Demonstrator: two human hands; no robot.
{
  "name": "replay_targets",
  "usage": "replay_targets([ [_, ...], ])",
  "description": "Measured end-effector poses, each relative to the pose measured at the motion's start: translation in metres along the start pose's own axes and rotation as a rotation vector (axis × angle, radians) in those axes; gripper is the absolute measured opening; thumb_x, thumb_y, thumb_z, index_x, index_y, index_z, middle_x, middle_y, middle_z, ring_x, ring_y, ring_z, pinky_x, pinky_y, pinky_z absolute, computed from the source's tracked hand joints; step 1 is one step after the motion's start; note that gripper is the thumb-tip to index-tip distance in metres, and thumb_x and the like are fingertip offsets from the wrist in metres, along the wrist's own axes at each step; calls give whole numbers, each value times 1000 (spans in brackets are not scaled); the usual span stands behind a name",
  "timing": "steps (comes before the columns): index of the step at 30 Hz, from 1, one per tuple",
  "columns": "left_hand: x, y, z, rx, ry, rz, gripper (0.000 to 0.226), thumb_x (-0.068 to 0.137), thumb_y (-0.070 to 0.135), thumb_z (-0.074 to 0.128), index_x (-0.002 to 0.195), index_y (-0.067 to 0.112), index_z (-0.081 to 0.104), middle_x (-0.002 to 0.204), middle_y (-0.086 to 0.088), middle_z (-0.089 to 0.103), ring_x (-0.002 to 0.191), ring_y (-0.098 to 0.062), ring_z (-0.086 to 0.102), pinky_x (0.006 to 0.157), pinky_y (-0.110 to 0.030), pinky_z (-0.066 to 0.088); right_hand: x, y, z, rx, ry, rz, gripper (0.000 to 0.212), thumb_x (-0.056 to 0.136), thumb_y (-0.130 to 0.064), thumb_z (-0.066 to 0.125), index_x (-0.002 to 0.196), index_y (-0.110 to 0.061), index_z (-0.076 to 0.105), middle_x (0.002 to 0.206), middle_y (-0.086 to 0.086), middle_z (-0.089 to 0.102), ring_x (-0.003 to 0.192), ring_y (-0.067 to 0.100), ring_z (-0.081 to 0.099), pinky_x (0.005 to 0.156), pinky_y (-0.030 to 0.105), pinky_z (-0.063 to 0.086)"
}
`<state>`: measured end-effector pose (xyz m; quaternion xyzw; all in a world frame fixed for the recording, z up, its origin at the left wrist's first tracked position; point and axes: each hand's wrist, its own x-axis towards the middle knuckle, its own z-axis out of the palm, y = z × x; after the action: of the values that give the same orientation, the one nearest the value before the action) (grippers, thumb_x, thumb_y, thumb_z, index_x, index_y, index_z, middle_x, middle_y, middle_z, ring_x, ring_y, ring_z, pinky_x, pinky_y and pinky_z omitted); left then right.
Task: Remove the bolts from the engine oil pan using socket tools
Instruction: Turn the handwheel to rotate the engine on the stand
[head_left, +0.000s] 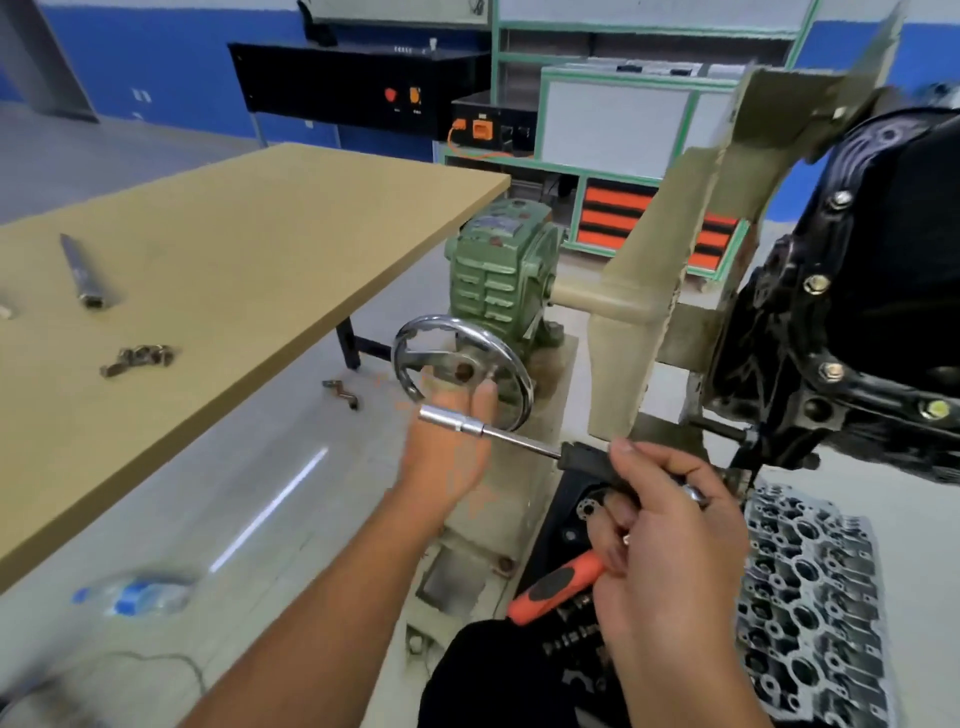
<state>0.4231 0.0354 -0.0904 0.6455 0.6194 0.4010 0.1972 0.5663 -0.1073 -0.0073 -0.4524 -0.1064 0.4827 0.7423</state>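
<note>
The black engine oil pan (883, 270) hangs on a stand at the right, with several bolts (816, 283) along its flange. My right hand (670, 525) grips the black handle of a socket driver (498, 434), whose silver socket points left. An orange-handled tool (558, 584) shows just below that hand. My left hand (452, 441) reaches out to the chrome handwheel (462, 371) of the stand, its fingers touching the wheel near the hub.
A green gearbox (501, 270) sits behind the handwheel. The wooden table (234, 249) at left carries a pile of loose bolts (137, 358) and a metal tube (83, 273). A cylinder head (810, 613) lies on the floor at right, a water bottle (135, 597) at lower left.
</note>
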Motion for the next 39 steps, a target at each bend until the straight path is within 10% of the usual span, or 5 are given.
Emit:
replay_targets([
  [7, 25, -68, -37, 52, -77, -458, 50, 106, 43, 47, 77, 6, 64, 70, -11, 57, 73, -29, 56, 65, -39, 44, 7, -7, 3, -9, 4, -3, 20, 89, 4, 71, 80, -9, 59, 53, -1, 51, 37, 9, 26, 34, 19, 23],
  [13, -12, -7, 18, -88, -84, -72, 48, 93, 61, 41, 63, 28, 61, 53, 10, 57, 48, -4, 53, 45, -18, 34, 16, -3, 18, 19, 24, -31, 27, 88, 5, 71, 73, -12, 58, 52, -3, 55, 38, 8, 28, 35, 18, 24],
  [20, 40, -53, -52, 10, 38, -540, 53, 99, 50, 51, 65, 11, 61, 65, -6, 58, 61, -24, 55, 56, -31, 39, 15, -8, 19, -1, -40, -13, 29, 88, 6, 72, 71, -14, 59, 50, -1, 52, 36, 8, 27, 34, 18, 24],
  [33, 44, -18, -48, 9, 61, -285, 57, 88, 70, 40, 69, 24, 67, 51, 5, 56, 46, -7, 54, 48, -25, 35, 9, -14, 23, 10, -78, 7, 27, 88, 4, 72, 73, -13, 59, 51, -3, 51, 37, 9, 28, 34, 19, 24],
  [39, -14, -52, -5, 356, -293, -314, 57, 107, 55, 32, 82, 14, 63, 92, -12, 67, 92, -32, 64, 83, -39, 52, 7, -20, 29, 29, -140, -48, 37, 88, 4, 73, 62, -21, 66, 52, -1, 50, 37, 8, 29, 35, 18, 24],
])
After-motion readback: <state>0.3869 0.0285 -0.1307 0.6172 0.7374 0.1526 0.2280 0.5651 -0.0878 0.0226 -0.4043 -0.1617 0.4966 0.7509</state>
